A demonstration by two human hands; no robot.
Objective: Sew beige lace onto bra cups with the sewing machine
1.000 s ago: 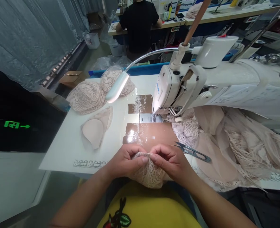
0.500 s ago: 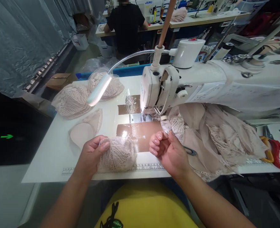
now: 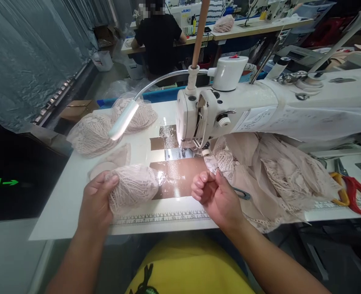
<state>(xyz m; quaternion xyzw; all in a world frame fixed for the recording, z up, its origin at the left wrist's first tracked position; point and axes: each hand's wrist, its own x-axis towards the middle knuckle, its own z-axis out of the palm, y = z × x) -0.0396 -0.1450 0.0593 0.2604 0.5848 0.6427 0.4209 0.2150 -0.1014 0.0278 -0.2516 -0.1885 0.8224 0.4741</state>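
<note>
My left hand (image 3: 96, 200) pinches a lace-covered cup piece (image 3: 134, 185) between thumb and fingers, above the front of the white table. Beneath and behind it, a plain beige cup (image 3: 102, 168) is partly covered. My right hand (image 3: 219, 200) is palm up with its fingers curled in; whether they hold anything is hidden. Beside its thumb, a dark looped metal tool (image 3: 243, 194) shows partly over beige fabric. The sewing machine head (image 3: 189, 118) stands beyond my hands, with a lace-trimmed beige garment (image 3: 254, 175) bunched under its arm.
Lace cups (image 3: 91, 132) lie in piles at the back left under a bendy lamp (image 3: 123, 120). Red-handled scissors (image 3: 358, 196) lie at the right. A printed ruler (image 3: 159, 218) runs along the table's front. A person in black (image 3: 159, 41) sits at another table.
My left hand has moved left with the lace cup piece, now partly over the plain cup. My right hand keeps its curled pose. The whole view has shifted slightly.
</note>
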